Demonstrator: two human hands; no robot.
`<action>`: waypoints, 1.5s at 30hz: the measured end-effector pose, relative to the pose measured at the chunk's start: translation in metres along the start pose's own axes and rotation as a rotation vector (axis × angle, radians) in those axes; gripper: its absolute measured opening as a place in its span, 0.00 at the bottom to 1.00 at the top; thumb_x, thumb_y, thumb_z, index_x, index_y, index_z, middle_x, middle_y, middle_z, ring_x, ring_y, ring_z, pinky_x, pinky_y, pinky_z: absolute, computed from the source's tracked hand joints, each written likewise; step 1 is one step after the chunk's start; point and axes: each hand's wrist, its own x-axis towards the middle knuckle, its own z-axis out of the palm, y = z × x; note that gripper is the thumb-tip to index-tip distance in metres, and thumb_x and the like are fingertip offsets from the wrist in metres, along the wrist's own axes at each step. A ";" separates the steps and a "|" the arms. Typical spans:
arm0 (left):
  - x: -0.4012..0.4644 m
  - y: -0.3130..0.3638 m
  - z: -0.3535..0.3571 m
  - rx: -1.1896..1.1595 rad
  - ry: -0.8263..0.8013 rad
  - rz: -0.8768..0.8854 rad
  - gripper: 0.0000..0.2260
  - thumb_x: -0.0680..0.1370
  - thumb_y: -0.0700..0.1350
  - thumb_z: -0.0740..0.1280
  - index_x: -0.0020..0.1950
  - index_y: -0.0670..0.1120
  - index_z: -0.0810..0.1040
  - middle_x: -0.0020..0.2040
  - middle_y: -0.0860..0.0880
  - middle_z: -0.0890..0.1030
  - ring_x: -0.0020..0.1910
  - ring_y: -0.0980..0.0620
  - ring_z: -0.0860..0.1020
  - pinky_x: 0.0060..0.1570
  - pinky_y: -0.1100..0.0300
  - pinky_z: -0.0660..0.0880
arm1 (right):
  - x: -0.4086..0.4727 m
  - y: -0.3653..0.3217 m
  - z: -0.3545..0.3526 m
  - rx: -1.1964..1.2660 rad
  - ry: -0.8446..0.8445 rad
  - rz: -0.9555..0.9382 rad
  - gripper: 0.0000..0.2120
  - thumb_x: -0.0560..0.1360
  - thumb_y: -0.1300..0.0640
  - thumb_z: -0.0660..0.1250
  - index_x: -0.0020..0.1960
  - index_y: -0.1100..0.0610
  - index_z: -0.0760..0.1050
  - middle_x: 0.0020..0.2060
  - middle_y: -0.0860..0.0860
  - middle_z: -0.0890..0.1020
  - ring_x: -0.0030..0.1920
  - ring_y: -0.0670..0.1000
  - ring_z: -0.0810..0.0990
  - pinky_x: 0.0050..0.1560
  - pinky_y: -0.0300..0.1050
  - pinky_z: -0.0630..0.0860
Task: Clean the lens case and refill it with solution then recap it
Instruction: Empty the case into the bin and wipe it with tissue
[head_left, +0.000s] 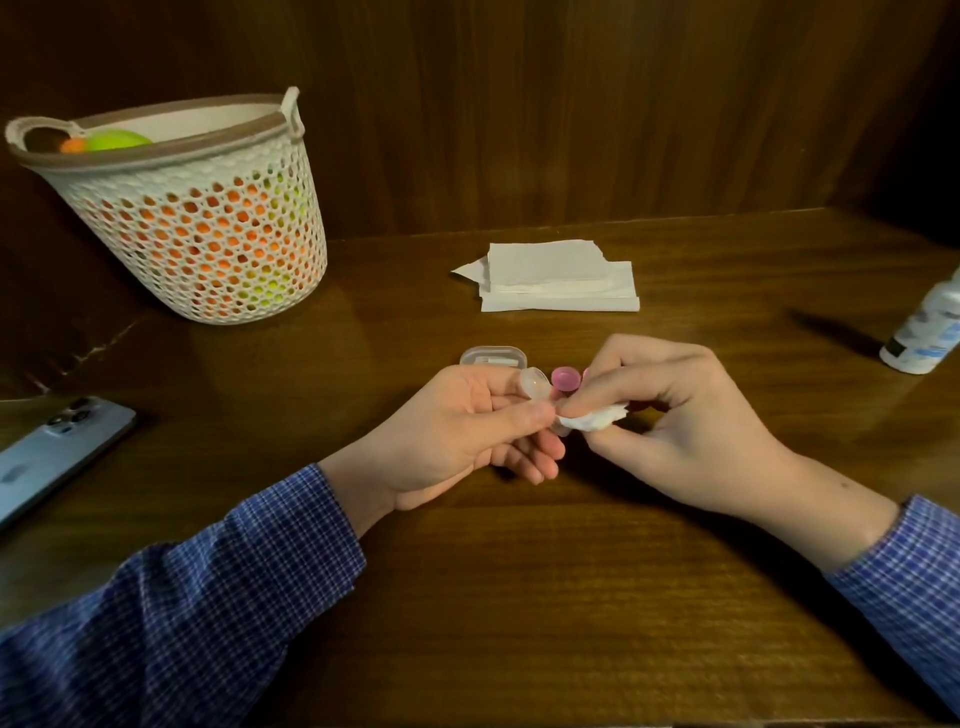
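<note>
Pinched between thumb and fingers, my left hand (457, 423) holds the lens case (537, 387), which sits at the fingertips just above the table (519, 597); one clear, pale cup of it shows above my thumb, tilted toward the far side. My right hand (670, 415) has its grip closed on a crumpled white tissue (595, 418), thumb and forefinger squeezing it, and the wad is pressed against the near end of the case where the two hands meet. How much of the case lies under the tissue I cannot tell.

Just beyond the case, between the two hands, a pink cap (565, 378) rests on the table, open side up. Slightly farther and to the left lies a small clear box (493, 357), partly hidden by my left fingers.

Farther back, near the middle, a stack of white paper napkins (558, 283) lies flat. At the right edge stands a white solution bottle (927, 332), leaning in the wide lens, well apart from both hands. On the far left a white mesh basket (197, 218) holds orange and green things, and a phone (57, 449) lies face down near the left edge. Blue checked sleeves (208, 597) cover both forearms.
</note>
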 end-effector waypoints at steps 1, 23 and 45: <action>0.000 0.000 0.000 0.004 0.000 -0.002 0.17 0.79 0.43 0.67 0.63 0.34 0.79 0.43 0.44 0.85 0.41 0.51 0.84 0.40 0.62 0.81 | 0.000 0.000 -0.001 -0.013 -0.006 -0.007 0.06 0.73 0.61 0.75 0.49 0.56 0.88 0.42 0.51 0.84 0.43 0.50 0.82 0.44 0.44 0.80; -0.001 -0.012 -0.003 0.198 0.090 0.108 0.07 0.82 0.39 0.67 0.58 0.40 0.83 0.43 0.44 0.86 0.40 0.48 0.85 0.40 0.59 0.82 | 0.000 -0.003 0.000 0.118 -0.191 0.302 0.12 0.73 0.60 0.71 0.51 0.47 0.88 0.48 0.46 0.83 0.57 0.50 0.82 0.61 0.54 0.78; -0.034 -0.014 -0.023 0.918 0.457 0.134 0.08 0.77 0.50 0.76 0.55 0.59 0.84 0.52 0.63 0.82 0.54 0.65 0.78 0.52 0.66 0.75 | 0.014 0.020 -0.016 0.960 0.089 0.924 0.08 0.78 0.69 0.63 0.53 0.68 0.79 0.37 0.57 0.78 0.33 0.48 0.74 0.31 0.39 0.75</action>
